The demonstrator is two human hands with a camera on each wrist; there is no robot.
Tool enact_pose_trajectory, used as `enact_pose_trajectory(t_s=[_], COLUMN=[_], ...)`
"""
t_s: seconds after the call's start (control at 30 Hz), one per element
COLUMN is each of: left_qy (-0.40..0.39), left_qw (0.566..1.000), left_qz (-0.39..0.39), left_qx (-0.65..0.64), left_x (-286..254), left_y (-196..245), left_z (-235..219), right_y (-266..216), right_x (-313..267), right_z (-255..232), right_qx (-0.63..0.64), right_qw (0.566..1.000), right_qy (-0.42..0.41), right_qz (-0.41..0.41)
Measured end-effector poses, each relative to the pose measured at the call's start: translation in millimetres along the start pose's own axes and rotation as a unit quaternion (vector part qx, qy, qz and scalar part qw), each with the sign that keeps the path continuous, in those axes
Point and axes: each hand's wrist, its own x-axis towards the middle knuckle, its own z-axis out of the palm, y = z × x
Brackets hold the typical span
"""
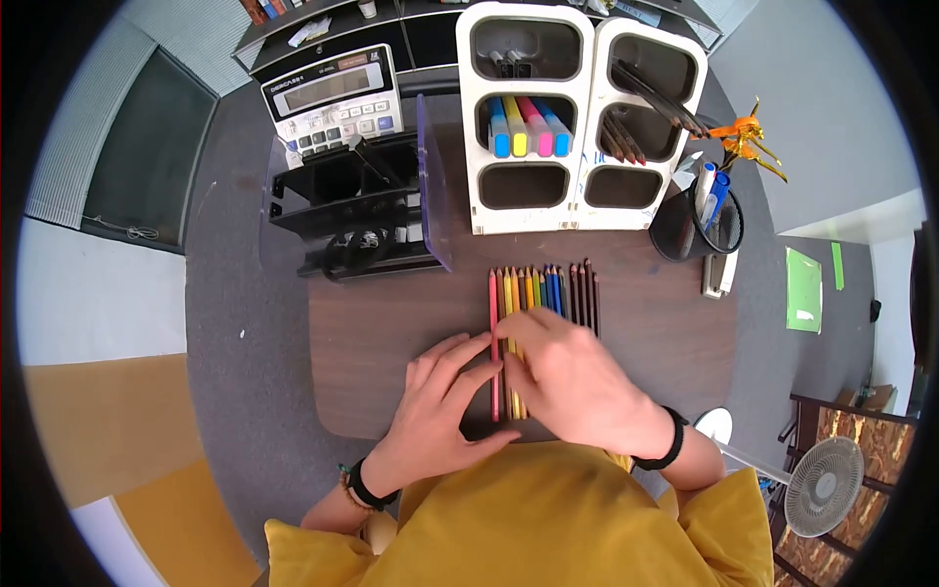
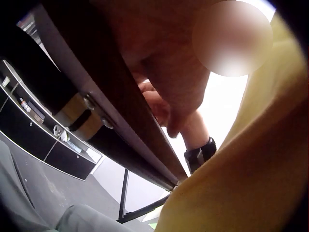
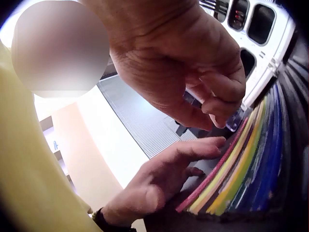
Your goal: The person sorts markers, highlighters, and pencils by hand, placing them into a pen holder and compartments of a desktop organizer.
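A: What is the head view showing?

B: A row of coloured pencils (image 1: 548, 286) is lying on the desk (image 1: 377, 357), in front of a white organizer (image 1: 577, 186) that is holding highlighters (image 1: 528, 129). A calculator (image 1: 335, 103) is standing farther left, and a mesh cup (image 1: 677, 225) is standing to the right.

A: And the hands?

B: The left hand (image 1: 435, 401) is holding its fingers loosely apart beside the red pencil (image 1: 495, 377) at the row's left end. The right hand (image 1: 567, 370) is bending its fingers over the pencils next to it; it's blurring, so I can't tell whether it's pinching one.

A: The left wrist view?

B: The left hand is looming dark and close by the desk's edge, with the right hand showing beyond.

A: And the right wrist view?

B: The right hand is hanging above, fingers curled, while the red pencil is lying nearest the left hand's extended fingers.
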Motion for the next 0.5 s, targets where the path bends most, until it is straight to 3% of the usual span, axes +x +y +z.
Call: enact_pose_trajectory(t_s=[0.07,0.2,0.27,0.5], left_qy=[-0.033,-0.083,-0.072,-0.057], left_qw=[0.999,0.996,0.997,0.998], left_qz=[-0.009,-0.009,-0.008,0.015], left_qx=[0.021,0.022,-0.002,0.001], left_x=[1,1,0,-1], left_y=[3,1,-3,-6], left_z=[-2,-3,-4,-4], right_y=[1,9,21,69], right_x=[-9,-32,-48,-75], right_z=[-14,-38,-43,-25], right_qx=[0.013,0.002,0.018,0.004], right_qw=[1.0,0.994,0.985,0.974], right_qy=[0.027,0.08,0.103,0.199], right_qz=[-0.005,0.07,0.136,0.11])
